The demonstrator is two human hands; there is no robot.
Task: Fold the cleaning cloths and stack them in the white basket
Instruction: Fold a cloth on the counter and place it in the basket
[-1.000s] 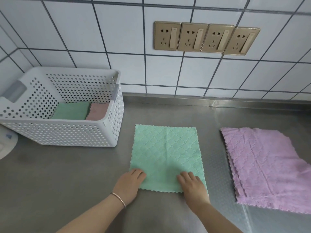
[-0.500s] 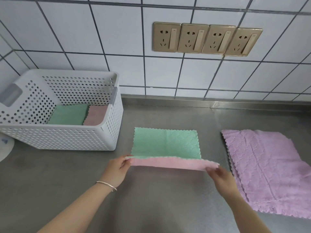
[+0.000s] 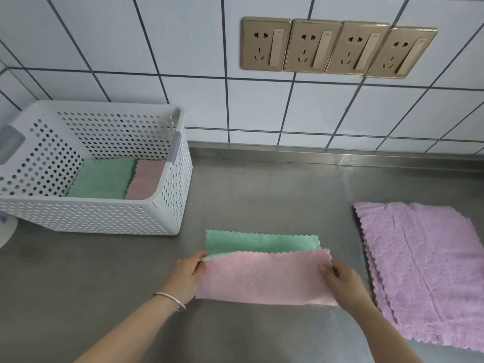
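Both hands, left (image 3: 187, 273) and right (image 3: 337, 277), pinch the cloth (image 3: 264, 279) corners, folding it; match the raised edge to the far green edge, probably slightly short.

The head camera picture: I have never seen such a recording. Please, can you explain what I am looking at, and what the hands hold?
No machine here: a person wears a camera on the head, looking down at their own hands. The left hand and right hand each pinch a corner of a cloth, green on one side, pink on the other, half folded on a steel counter. A white basket already holds folded cloths. Purple cloths lie at the right.
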